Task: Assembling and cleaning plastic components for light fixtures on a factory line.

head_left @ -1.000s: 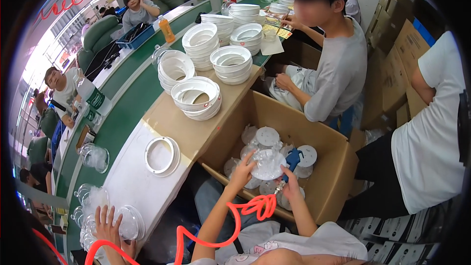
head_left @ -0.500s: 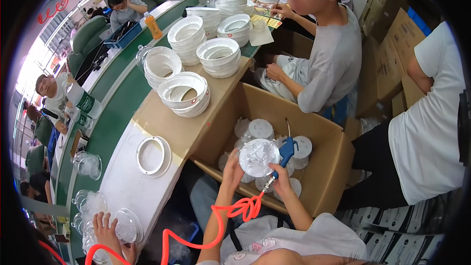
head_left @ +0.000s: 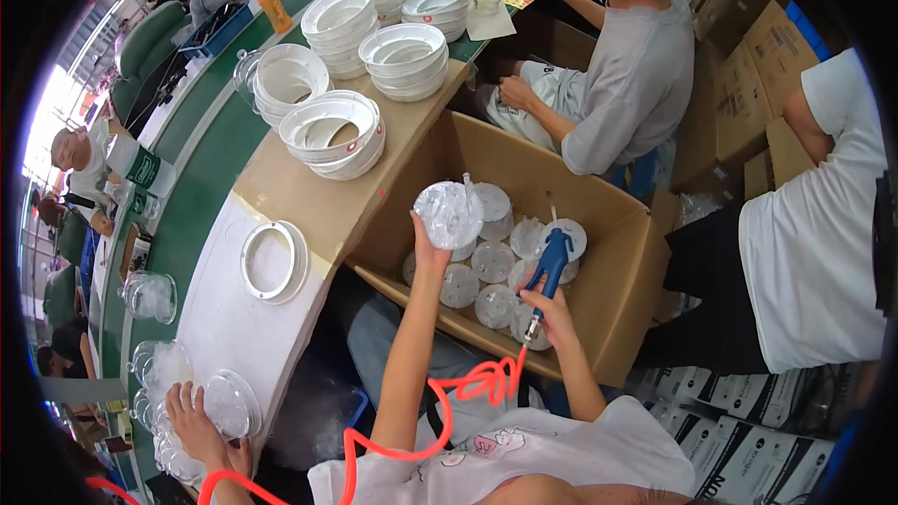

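Observation:
My left hand point(head_left: 430, 251) grips a round clear plastic cover point(head_left: 449, 215) by its edge, above the far-left part of an open cardboard box. In my right hand point(head_left: 550, 313) is a blue air blow gun point(head_left: 552, 262), its thin nozzle pointing up and away from me. A coiled red-orange air hose point(head_left: 449, 411) runs from the gun's metal fitting across my lap toward the lower left. Beneath both hands, several similar clear covers point(head_left: 491, 262) lie in the cardboard box point(head_left: 603, 337).
Stacks of white rings point(head_left: 332, 136) stand on the curved workbench, with a single white ring point(head_left: 271, 262) nearer. At the lower left, another person's hand point(head_left: 196, 425) rests by clear covers point(head_left: 229, 402). A co-worker point(head_left: 636, 75) sits beyond the box; a standing person point(head_left: 814, 224) is at right.
My left hand has moved the clear cover away from the blow gun, farther out over the box. The blow gun has shifted slightly right, and the whole view has tilted down.

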Demonstrator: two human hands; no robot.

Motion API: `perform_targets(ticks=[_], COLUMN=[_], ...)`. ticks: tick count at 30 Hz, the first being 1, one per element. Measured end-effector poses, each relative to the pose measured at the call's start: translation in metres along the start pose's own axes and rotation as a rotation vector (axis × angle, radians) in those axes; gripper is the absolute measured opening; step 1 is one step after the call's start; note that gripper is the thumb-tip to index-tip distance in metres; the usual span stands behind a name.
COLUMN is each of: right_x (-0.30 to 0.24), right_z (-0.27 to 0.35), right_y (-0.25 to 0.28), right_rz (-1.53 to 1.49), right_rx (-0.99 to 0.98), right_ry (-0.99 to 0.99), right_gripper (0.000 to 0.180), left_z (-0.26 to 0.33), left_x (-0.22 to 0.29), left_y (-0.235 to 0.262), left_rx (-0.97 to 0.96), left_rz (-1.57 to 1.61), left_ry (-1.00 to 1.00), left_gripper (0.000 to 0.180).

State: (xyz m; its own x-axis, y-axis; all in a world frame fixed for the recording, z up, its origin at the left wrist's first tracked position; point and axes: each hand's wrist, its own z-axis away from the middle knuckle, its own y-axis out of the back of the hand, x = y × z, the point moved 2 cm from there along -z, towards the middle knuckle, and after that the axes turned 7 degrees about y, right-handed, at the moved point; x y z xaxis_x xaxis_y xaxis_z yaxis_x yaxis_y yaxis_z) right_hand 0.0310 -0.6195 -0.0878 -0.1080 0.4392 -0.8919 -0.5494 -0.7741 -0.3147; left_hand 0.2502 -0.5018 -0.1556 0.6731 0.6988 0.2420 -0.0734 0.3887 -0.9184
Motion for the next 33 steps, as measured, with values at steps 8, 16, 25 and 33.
perform_targets(ticks=[8, 16, 25, 33], right_x=[0.021, -0.001, -0.005, -0.016], right_z=[0.039, 0.043, 0.045, 0.040], right_y=[0.003, -0.040, -0.039, -0.030], right_rz=[0.548, 0.781, 0.820, 0.775], right_rx=[-0.390, -0.444, -0.402, -0.291], right_ry=[-0.037, 0.061, 0.128, 0.071], right_gripper=[0.027, 0.030, 0.027, 0.026], left_z=[-0.028, -0.019, -0.020, -0.015], left_x=[0.004, 0.011, 0.010, 0.020], left_y=[0.023, 0.044, 0.036, 0.028], left_rx=[0.181, 0.296, 0.184, 0.174], left_rz=[-0.130, -0.195, -0.104, -0.026], left_ry=[-0.041, -0.071, -0.097, -0.096], left_gripper=[0.072, 0.073, 0.069, 0.070])
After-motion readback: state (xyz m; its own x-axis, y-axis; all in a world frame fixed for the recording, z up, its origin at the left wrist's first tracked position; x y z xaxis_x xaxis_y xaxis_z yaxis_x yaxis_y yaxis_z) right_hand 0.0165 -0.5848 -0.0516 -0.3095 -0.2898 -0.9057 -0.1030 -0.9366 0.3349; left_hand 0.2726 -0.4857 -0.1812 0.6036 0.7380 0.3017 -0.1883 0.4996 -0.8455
